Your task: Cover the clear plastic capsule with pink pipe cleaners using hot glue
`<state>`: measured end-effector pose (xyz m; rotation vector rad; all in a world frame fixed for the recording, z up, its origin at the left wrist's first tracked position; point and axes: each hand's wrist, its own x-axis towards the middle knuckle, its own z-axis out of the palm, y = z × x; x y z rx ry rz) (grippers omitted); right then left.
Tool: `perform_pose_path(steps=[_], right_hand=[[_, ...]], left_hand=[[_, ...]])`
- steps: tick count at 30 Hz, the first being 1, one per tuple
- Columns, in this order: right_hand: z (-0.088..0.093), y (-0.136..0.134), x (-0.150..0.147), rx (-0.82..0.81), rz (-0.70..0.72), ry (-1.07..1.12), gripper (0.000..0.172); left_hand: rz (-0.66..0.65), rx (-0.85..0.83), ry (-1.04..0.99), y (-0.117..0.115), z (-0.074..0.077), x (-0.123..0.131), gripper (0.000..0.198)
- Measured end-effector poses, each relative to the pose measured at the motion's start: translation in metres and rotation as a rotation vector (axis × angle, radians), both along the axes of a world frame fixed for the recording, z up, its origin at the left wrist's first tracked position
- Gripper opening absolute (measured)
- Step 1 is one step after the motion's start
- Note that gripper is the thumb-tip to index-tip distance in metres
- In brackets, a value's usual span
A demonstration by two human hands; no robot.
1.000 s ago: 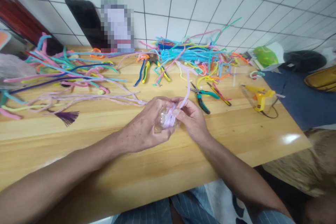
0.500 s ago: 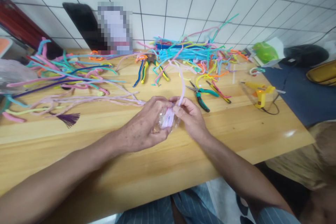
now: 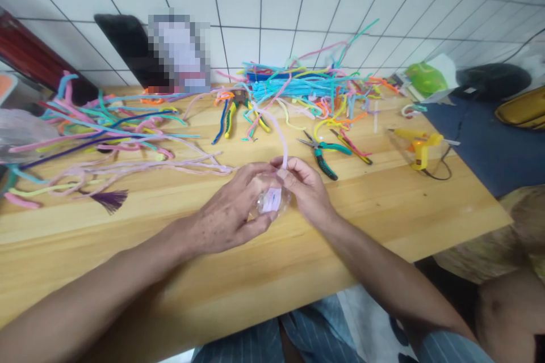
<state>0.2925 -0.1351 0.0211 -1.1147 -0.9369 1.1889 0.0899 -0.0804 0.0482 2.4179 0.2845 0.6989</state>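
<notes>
Fuzzy lilac strip point(image 3: 280, 130), glossy clear piece point(image 3: 260, 205)
We clamp the grip of our left hand point(image 3: 227, 210) around the rounded piece, between the back and front edges of the smooth wooden worktop point(image 3: 238, 283); our right hand point(image 3: 310, 193) pinches the strip, which curves toward the back edge.

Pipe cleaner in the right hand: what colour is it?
The pipe cleaner is pale lilac, clearest in head view.
</notes>
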Motion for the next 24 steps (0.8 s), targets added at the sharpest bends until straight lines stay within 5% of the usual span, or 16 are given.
perform_pose_path(steps=[24], right_hand=[[-0.0015,0.0005,-0.0013,-0.003,-0.054,0.013,0.022]], left_hand=[[-0.006,0.032,0.049,0.0002,0.0002,-0.001,0.054]])
